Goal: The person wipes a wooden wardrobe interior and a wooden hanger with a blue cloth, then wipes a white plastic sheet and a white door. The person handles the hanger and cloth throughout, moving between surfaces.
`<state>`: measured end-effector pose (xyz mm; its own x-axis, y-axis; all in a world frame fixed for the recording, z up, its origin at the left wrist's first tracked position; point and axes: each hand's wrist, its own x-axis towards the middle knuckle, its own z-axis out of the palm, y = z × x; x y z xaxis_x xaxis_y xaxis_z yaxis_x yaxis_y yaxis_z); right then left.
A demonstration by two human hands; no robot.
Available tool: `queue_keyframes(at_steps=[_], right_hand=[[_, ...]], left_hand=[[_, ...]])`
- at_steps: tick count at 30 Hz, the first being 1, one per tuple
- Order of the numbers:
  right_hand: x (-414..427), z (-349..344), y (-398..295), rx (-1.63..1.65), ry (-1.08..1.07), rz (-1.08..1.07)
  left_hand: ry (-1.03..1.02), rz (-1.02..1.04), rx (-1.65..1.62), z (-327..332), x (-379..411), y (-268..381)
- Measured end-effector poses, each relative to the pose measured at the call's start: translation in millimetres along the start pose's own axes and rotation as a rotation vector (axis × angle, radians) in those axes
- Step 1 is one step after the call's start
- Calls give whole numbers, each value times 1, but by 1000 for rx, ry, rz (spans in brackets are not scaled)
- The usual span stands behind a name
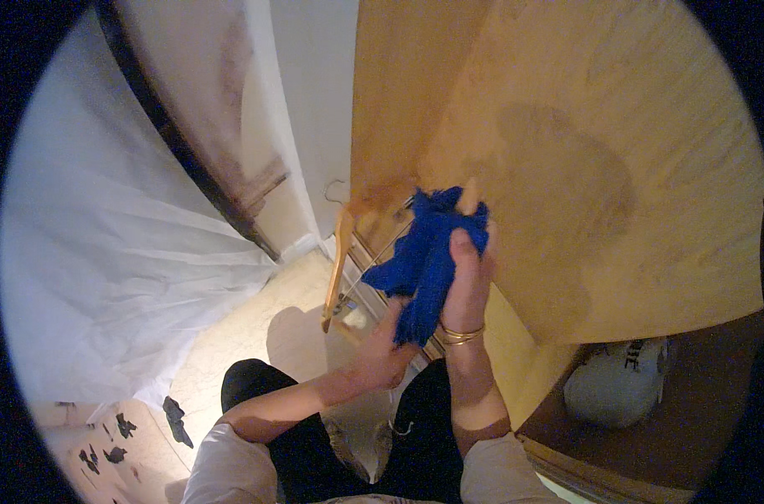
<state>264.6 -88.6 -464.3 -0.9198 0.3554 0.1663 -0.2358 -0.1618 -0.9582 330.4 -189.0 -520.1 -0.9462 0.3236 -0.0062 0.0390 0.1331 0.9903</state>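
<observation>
A bunched blue cloth (420, 255) is held up between my hands, at the middle of the head view. My right hand (471, 271) grips its right side, the thumb lying on the cloth, and a thin gold-coloured bangle circles that wrist. Low on the cloth, my left hand (391, 343) holds its bottom end; some of its fingers are hidden or blurred. Left of the cloth a wooden clothes hanger (338, 268) with a metal hook and clips is seen nearly edge-on. What supports the hanger cannot be made out.
A large tan panel (608, 189) rises at the right. Behind its lower edge sits a rounded pale bag or container (612, 384). White fabric (124, 239) hangs along the left. Dark scraps (177, 421) lie on the light floor at lower left. My knees are below my hands.
</observation>
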Motion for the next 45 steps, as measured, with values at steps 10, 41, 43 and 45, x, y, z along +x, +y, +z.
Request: queue_keyframes(at_steps=[10, 41, 43, 45], right_hand=[[-4, 27, 14, -444, -198, 30], [38, 16, 76, 275, -114, 501], [26, 20, 86, 273, -171, 388], [18, 10, 90, 381, -386, 360]], left_hand=[[164, -33, 88, -22, -21, -11], [-498, -292, -885, -109, 7, -10], [-480, -257, -871, -104, 11, -11], [-445, -228, -839, -102, 14, -12]])
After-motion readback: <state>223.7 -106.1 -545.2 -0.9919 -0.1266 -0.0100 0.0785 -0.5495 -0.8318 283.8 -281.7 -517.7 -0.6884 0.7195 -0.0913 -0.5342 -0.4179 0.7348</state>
